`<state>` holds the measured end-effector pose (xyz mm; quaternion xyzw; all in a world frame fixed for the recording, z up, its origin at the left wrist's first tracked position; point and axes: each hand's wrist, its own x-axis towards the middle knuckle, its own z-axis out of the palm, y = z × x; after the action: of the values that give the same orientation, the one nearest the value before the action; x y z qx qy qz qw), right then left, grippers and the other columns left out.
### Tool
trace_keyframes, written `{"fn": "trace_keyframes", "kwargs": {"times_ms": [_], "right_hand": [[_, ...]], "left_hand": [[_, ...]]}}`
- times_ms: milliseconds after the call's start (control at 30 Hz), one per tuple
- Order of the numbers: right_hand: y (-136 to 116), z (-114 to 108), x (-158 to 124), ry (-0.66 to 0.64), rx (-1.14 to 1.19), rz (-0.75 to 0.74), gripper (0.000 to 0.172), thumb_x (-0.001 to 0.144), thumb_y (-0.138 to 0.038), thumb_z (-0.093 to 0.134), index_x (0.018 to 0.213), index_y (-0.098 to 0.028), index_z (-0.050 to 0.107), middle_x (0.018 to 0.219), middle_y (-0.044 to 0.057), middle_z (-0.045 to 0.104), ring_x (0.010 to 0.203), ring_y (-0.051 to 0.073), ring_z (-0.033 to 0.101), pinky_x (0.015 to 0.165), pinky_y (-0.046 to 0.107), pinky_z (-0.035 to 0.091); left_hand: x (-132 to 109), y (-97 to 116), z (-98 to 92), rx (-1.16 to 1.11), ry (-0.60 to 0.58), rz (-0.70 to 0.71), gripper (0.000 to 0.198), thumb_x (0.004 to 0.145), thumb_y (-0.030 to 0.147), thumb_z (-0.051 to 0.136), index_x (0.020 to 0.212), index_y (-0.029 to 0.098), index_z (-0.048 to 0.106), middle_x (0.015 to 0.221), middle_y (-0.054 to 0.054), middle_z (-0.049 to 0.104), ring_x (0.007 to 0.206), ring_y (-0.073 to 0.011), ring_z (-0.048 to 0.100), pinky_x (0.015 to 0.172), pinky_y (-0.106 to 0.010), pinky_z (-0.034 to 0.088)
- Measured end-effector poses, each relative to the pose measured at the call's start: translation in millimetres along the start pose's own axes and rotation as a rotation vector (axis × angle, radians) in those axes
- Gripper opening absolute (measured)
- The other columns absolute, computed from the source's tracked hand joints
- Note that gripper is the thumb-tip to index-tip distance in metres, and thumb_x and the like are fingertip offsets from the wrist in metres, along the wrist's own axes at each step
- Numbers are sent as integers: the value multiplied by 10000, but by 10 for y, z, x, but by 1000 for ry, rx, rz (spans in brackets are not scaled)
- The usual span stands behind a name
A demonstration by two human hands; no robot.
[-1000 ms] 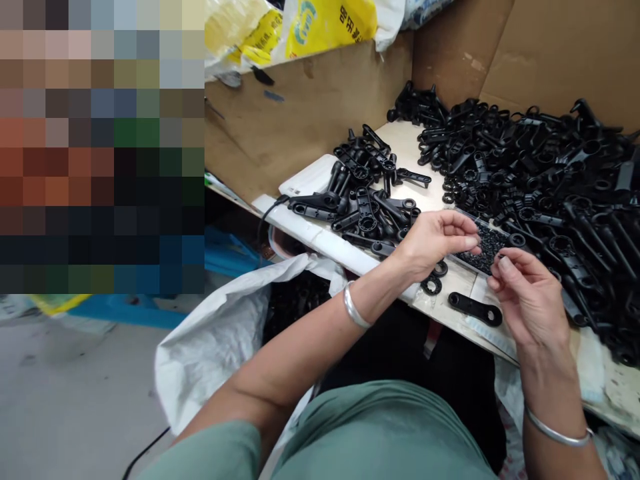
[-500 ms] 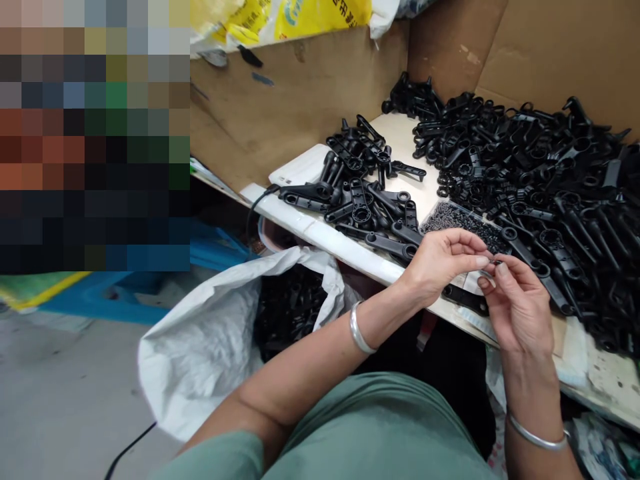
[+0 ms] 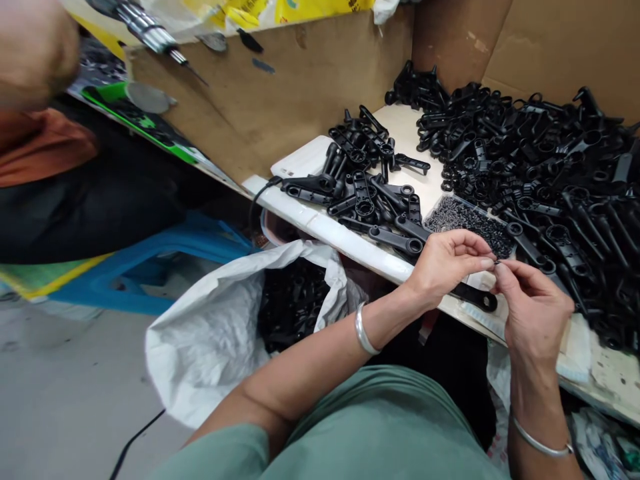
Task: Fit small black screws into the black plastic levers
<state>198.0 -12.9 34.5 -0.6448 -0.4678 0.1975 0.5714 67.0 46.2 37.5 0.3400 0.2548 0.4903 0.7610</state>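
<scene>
My left hand [image 3: 443,267] and my right hand [image 3: 535,307] meet at the fingertips over the front of the bench, both pinching. A tiny dark piece [image 3: 497,263], screw-like in size, shows between them; the fingers mostly hide it. Just behind the hands lies a shallow clear tray [image 3: 509,252] of small dark screws [image 3: 463,223]. Below my left hand, at the bench edge, rests a black plastic lever arm [image 3: 477,297] with a hole near its end.
Black plastic parts form a large heap [image 3: 540,167] on the right and a smaller pile [image 3: 370,180] on the left. A white sack [image 3: 200,340] of black parts stands below the edge. Cardboard walls [image 3: 310,87] border the bench. A co-worker's blurred arm [image 3: 35,60] is near an electric screwdriver [image 3: 150,32].
My right hand has turned and shifted slightly right, its fingers still at the left fingertips. More of the lever arm below shows. The view has shifted slightly.
</scene>
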Motion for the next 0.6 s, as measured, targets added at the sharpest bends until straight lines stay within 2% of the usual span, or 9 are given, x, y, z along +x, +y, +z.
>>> {"fn": "trace_keyframes", "kwargs": {"times_ms": [133,233,433,600], "right_hand": [[-105,-63,-39,-25,-339,-271,167,879,-358,691,919,-223,781,885,42,752,743,180,673,734,335,554],[-136,-117,-21,-54,-440,-347,172,911,-346,646,928,-237,778,858,35,755,707,173,671,721,329,553],[-44,-190,13,-22,-378,-214,177,857,-377,697,873,-217,773,678,-8,689,533,126,581,543,275,473],[-56,-192,-7,-17,-257,-125,116,815,-301,718,801,-192,757,572,-34,624,464,100,535,473,242,435]], "left_hand": [[-5,-48,14,38,-7,50,321,554,220,909,734,124,661,728,15,683,722,-91,651,782,-262,541],[-17,-77,47,51,-25,77,257,599,170,873,745,134,665,744,24,672,744,-93,638,823,-277,544],[-41,-128,128,110,-20,83,137,703,42,748,740,137,656,750,26,665,742,-89,633,824,-259,546],[-75,-187,141,332,-48,230,112,784,46,698,742,148,678,764,20,685,758,-98,630,788,-232,519]]}}
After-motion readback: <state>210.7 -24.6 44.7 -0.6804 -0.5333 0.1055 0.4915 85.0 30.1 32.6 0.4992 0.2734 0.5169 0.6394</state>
